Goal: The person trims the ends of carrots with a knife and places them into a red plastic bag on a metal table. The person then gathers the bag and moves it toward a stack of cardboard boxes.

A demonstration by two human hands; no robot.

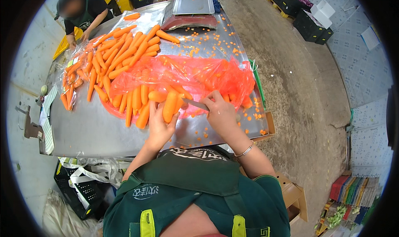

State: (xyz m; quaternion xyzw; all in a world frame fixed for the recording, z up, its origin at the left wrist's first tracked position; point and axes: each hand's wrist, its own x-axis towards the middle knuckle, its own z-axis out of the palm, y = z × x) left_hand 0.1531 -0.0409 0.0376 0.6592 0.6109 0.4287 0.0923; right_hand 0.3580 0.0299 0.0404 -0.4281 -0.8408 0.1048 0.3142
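My left hand point(160, 124) grips a couple of carrots point(170, 106), their ends turned toward my right hand. In my right hand point(219, 112) is a knife point(194, 103), its blade tip beside the end of a held carrot. Beneath and beyond both hands spreads a red plastic bag point(193, 71) with carrots in and under it. A heap of loose carrots point(124, 50) lies farther left on the metal table point(93, 131). Small carrot slices point(199, 132) are strewn near the front edge and on the right side.
A weighing scale point(193, 4) stands at the table's far end. Clear bags of carrots point(71, 78) lie at the left. A co-worker point(85, 12) stands at the far left corner. Below the near edge are a black crate point(84, 193) and a cardboard box point(291, 193).
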